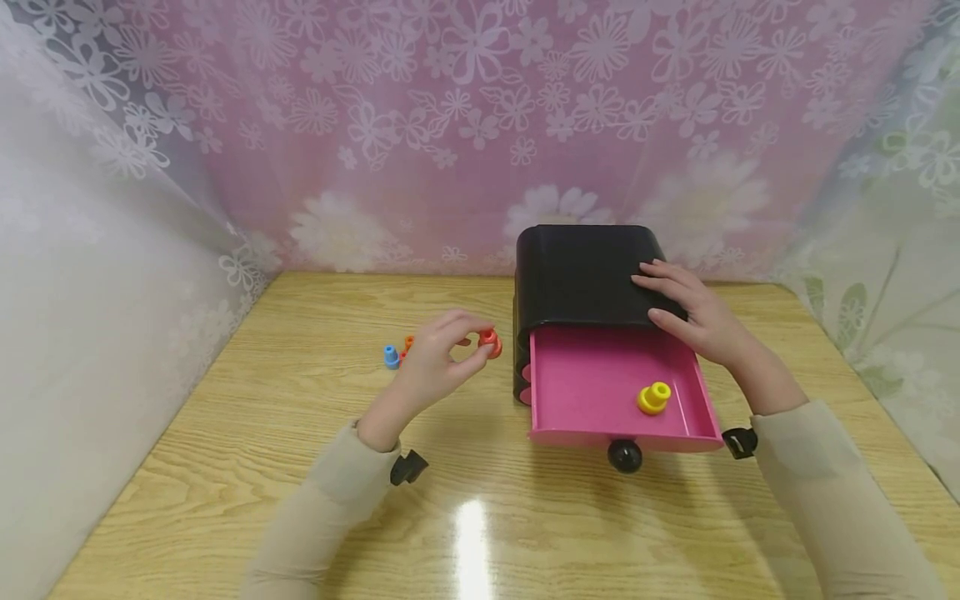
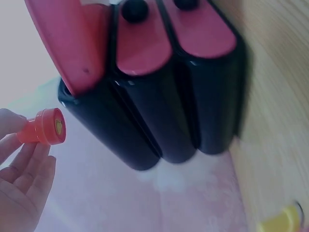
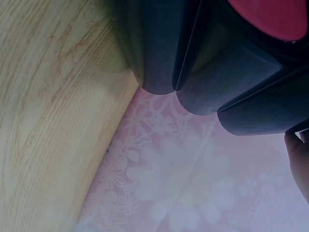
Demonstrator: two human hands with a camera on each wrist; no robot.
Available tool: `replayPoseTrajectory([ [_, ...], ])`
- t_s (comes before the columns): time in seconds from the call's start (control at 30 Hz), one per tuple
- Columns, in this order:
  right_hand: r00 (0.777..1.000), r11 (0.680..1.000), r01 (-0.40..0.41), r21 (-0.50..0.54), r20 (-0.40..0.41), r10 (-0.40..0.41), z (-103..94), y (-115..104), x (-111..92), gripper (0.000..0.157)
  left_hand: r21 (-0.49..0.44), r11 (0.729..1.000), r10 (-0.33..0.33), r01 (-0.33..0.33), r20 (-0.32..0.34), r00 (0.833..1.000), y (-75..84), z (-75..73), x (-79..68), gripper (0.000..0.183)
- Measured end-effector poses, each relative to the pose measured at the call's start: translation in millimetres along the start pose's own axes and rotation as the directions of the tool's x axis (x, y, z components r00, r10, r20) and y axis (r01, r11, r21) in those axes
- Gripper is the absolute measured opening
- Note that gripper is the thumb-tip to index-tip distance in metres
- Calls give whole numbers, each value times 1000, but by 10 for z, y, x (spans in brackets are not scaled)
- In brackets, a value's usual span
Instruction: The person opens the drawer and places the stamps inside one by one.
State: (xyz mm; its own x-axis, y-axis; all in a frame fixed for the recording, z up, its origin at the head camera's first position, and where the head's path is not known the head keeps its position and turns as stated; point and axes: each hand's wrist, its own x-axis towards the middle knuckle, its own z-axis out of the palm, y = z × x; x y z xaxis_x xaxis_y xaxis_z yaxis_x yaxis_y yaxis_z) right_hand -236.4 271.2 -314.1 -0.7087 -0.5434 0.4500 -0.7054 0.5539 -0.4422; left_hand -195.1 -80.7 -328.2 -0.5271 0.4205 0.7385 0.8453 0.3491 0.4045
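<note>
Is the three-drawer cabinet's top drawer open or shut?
Open: the pink top drawer juts out from the black three-drawer cabinet, showing its inside, where a yellow stamp sits.

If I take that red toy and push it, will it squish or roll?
The red toy probably won't squish: it looks crisp and round while the left hand pinches it. Lying sideways, it might roll in a curve, since one end looks wider.

Black 3-tier cabinet [image 3: 224, 79], pink drawer front [image 3: 276, 17]; wood tabletop [image 3: 53, 106], floral cloth [image 3: 188, 186].
</note>
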Motion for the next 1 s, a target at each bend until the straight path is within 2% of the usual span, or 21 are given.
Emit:
replayPoseTrajectory([
  [0.27, 1000, 1000, 1, -4, -1, -1, -3, 14, -2, 45, -69, 996, 58, -58, 2, 998, 139, 187, 140, 20],
  [0.6, 1000, 1000, 5, 0, -6, -5, 7, 24, 2, 45, -70, 995, 77, -69, 111, 991, 318, 387, 262, 21],
  [0.8, 1000, 1000, -4, -4, -8, 4, 9, 21, 4, 45, -89, 990, 118, -106, 140, 983, 351, 483, 291, 20],
  [1.0, 1000, 1000, 0, -4, -11, 0, 12, 31, 5, 44, -58, 993, 112, -103, 182, 977, 363, 515, 287, 20],
])
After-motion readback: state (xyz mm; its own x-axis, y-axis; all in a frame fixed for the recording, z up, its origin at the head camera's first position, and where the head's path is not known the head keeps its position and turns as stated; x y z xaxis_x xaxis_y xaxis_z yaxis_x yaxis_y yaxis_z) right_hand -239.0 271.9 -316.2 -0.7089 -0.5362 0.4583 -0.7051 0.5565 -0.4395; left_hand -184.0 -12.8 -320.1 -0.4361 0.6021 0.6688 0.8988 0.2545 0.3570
